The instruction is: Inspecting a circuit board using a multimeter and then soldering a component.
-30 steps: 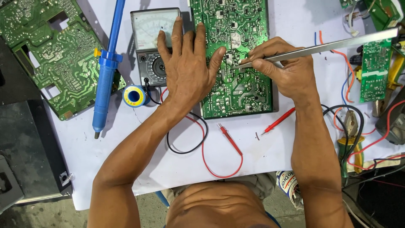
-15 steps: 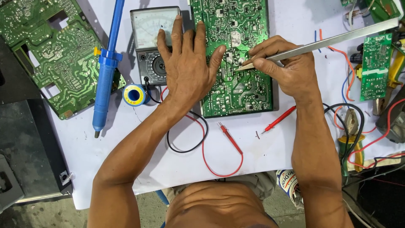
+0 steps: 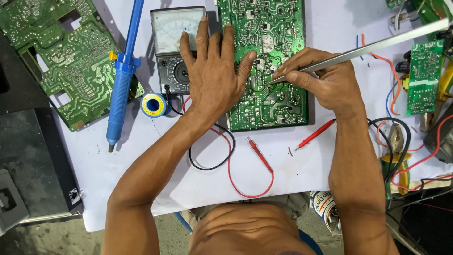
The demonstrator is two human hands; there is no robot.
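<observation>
A: What are the fingers doing?

B: On the right hand (image 3: 330, 82), the fingers pinch long metal tweezers (image 3: 363, 49), as one holds a pen. The tip touches the middle of the green circuit board (image 3: 264, 61). A second ago that tip sat at about the same spot, so the work has stayed on one point.

A: And the other hand?

B: The left hand (image 3: 212, 75) lies flat with its fingers spread and its thumb on the board's left edge, half over the meter (image 3: 177, 47) just beside the board. It has not shifted, so it keeps the board steady.

A: Anything lying loose?

B: The red probes (image 3: 316, 134) rest below the board, untouched. A blue solder pump (image 3: 122, 75) and a solder roll (image 3: 153, 105) lie left of the board, past the meter.

A: Any containers?

B: Only a printed can (image 3: 323, 205), well below the board at the table edge. I cannot tell what is in it.
</observation>
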